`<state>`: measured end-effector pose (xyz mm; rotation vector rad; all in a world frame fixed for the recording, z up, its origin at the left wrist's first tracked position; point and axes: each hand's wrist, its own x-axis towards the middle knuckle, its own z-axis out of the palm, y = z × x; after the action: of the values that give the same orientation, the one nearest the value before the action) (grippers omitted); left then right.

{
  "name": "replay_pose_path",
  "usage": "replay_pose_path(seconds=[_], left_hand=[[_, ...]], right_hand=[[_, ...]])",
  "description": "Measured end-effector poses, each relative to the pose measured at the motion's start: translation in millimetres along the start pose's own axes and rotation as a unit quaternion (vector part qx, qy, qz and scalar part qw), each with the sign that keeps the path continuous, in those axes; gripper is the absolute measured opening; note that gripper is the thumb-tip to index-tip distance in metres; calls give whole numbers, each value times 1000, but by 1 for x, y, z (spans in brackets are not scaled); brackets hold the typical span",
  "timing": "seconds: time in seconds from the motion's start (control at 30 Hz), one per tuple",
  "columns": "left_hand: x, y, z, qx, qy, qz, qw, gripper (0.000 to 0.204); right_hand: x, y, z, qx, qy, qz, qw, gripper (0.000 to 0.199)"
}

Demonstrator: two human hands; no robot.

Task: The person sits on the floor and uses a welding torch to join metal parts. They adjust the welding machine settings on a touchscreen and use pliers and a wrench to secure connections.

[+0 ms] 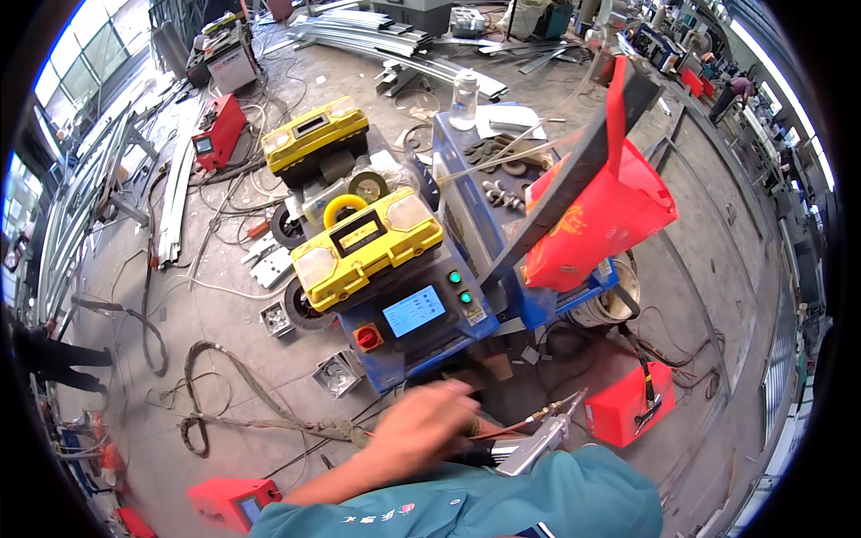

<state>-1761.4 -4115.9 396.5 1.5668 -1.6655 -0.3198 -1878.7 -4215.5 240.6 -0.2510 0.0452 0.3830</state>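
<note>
My left hand [426,419] reaches in from the lower left, in front of my teal shirt [466,502]. Its fingers point right and are smeared by motion, so I cannot tell whether they hold anything. My right hand cannot be made out. Just right of the left hand lie a reddish hose with brass fittings [535,417] and a silver metal bar [536,451], close to my body. Ahead stands a blue machine [480,330] with a lit screen [414,311], a red rotary switch [367,337] and two green buttons. A yellow-lidded toolbox [408,220] rests on it.
Another yellow toolbox [314,134] sits farther back. A red bag [596,220] hangs by a dark slanted post [574,170]. Red boxes [630,403] and cables [242,368] lie on the floor. Gloves [493,152] lie on the machine's tray; people are farther off.
</note>
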Motion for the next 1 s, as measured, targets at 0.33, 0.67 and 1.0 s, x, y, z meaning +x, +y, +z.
replay_pose_path(seconds=[0.33,0.67,1.0], left_hand=[[-78,-73,64,-353,379,-379,767,37],[-70,-71,39,-202,406,-449,770,32],[-98,-68,43,-16,382,-309,871,29]], right_hand=[[28,-24,60,-55,-45,-123,990,79],[42,-7,70,46,-31,-128,990,99],[37,26,19,33,-38,-48,998,61]])
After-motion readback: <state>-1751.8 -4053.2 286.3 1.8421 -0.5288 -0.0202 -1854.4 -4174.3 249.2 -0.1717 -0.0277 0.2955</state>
